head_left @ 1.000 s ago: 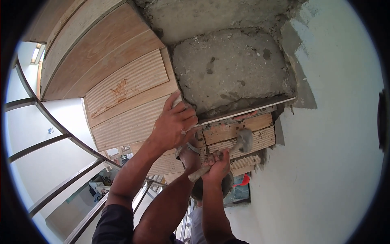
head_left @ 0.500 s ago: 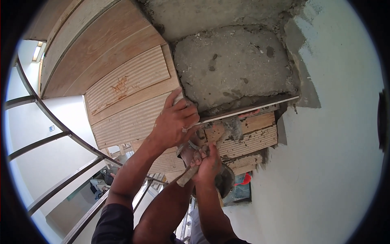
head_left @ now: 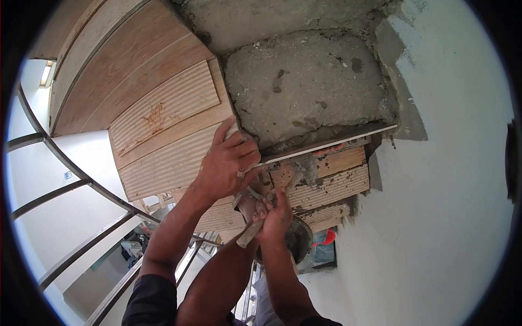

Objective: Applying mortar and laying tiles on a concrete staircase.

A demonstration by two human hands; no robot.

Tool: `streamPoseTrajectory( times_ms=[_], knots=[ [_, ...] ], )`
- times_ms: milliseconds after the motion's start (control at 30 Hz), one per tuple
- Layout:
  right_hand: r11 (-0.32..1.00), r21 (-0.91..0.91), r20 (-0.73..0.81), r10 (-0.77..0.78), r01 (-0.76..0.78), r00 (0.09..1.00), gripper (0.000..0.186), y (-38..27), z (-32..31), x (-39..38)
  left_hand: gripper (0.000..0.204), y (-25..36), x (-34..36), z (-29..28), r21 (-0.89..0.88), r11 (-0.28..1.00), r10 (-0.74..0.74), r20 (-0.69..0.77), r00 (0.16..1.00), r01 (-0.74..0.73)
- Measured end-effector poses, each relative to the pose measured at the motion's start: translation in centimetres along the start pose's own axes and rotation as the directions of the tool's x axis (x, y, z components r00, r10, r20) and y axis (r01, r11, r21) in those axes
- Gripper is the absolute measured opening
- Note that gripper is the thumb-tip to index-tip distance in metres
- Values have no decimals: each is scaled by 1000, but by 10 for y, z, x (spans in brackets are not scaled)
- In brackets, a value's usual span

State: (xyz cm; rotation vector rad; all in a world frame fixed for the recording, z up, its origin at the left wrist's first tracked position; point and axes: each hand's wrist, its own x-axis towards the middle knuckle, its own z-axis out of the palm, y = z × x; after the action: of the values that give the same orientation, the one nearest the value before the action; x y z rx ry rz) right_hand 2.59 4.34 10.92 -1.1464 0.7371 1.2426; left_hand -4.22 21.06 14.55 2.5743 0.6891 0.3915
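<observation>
Two hands engaged: left hand (head_left: 228, 163) clamps stiff, heavy, brittle tile (head_left: 326, 149) by its edge (mortar-slick); right hand (head_left: 274, 212) grips trowel (head_left: 255, 228) handle.

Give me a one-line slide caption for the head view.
Left hand steadies a thin tile edge under a mortar patch while right hand grips a trowel.

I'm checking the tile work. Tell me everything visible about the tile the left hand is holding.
The tile shows mostly edge-on: a thin, pale, straight slab running from the left hand up and right to the white wall. It sits tilted just below the rough grey mortar patch, with wood-look tiles beneath it. The left hand's fingers grip its near end. Wet grey mortar clings under it near the trowel held by the right hand. Its face is hidden.
</observation>
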Motion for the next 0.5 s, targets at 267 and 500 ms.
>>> streamPoseTrajectory(
  times_ms=[267,500],
  knots=[
    [994,79,-41,-75,78,996,28,-11,-11,4,27,0,0,1,13,1000,-12,3,1000,12],
    [997,56,-55,-55,58,997,31,-10,-13,20,26,2,4,2,23,1000,-10,3,1000,10]
  ],
)
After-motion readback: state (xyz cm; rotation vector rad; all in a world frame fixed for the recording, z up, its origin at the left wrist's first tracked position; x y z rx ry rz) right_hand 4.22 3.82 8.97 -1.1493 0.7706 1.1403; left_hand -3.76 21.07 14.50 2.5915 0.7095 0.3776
